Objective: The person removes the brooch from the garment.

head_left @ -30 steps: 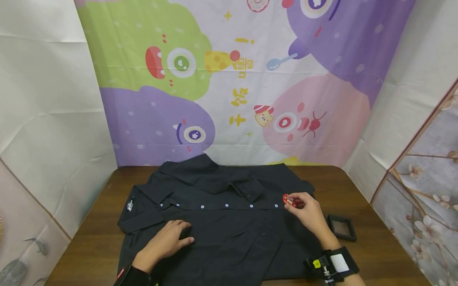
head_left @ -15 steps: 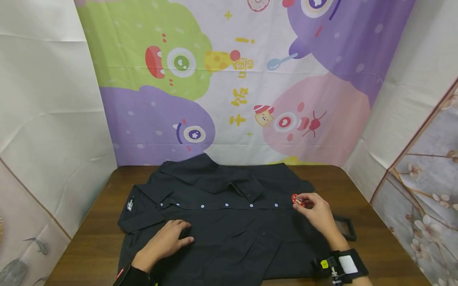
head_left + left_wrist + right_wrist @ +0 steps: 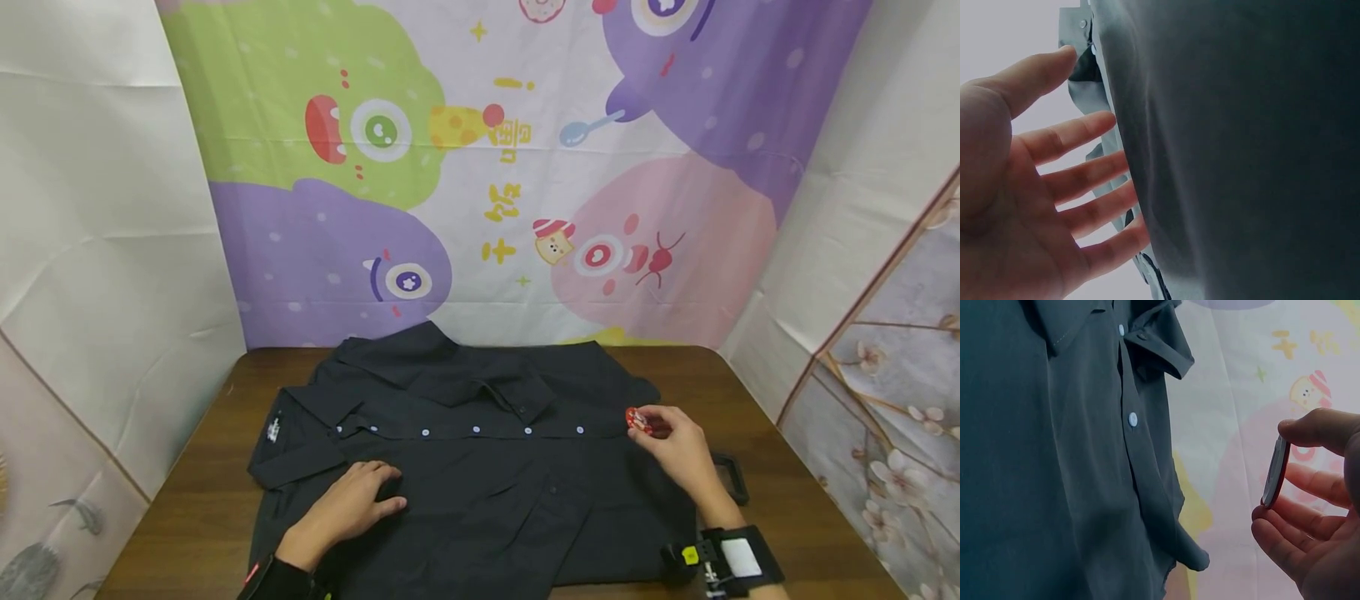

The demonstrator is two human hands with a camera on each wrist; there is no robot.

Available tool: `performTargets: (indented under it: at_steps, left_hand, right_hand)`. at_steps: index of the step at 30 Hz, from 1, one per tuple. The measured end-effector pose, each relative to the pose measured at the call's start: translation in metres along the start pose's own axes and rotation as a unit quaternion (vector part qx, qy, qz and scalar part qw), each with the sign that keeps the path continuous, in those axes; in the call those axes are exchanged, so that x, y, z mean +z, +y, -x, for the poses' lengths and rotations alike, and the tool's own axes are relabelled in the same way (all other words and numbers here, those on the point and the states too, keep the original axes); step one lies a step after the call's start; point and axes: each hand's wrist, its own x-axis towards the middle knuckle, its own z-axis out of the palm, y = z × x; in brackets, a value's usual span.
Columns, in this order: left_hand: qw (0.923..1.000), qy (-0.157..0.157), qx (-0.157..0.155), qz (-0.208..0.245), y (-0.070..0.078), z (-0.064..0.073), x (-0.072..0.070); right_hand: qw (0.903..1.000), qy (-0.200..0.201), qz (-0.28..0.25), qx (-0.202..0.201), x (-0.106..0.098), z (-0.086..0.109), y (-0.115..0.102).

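Observation:
A dark short-sleeved shirt lies spread over the table, with a row of pale buttons along its front strip. My left hand rests on the shirt with its fingers extended and holds nothing; in the left wrist view its fingertips touch the cloth. Over the shirt's right part, my right hand pinches a small red badge between thumb and fingers. From the side, in the right wrist view, the badge is a thin disc with a pale back and a red face.
Beside my right wrist a small black square frame lies on the wooden table, partly hidden by the forearm. A cartoon-printed cloth hangs behind the table. White fabric panels stand at both sides.
My right hand has moved to the right with the badge, past the last pale button, covering more of the black frame. My left hand and the shirt stay put.

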Motion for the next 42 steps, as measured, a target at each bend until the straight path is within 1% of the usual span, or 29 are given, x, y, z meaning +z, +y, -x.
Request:
performTargets:
  at_steps: [8, 18, 25, 34, 42]
  left_hand:
    - [1.0, 0.003, 0.003, 0.001, 0.0, 0.0, -0.001]
    - [1.0, -0.006, -0.007, 0.003, 0.0, 0.001, -0.003]
    - [0.9998, -0.009, -0.014, 0.006, -0.001, -0.001, -0.003]
    - [0.9992, -0.025, -0.028, 0.01, -0.001, -0.003, -0.002]
    - [0.9991, -0.027, -0.031, 0.007, 0.0, -0.004, -0.004]
  right_hand:
    - [0.9998, 0.005, 0.02, 0.006, -0.008, 0.004, 0.005]
    - [0.9991, 0.017, 0.034, 0.019, -0.015, 0.011, 0.017]
    - [0.9987, 0.034, 0.034, 0.013, -0.02, 0.011, 0.021]
    - [0.997, 0.019, 0.059, 0.048, -0.031, 0.019, 0.028]
    - [0.9966, 0.022, 0.063, 0.049, -0.04, 0.018, 0.027]
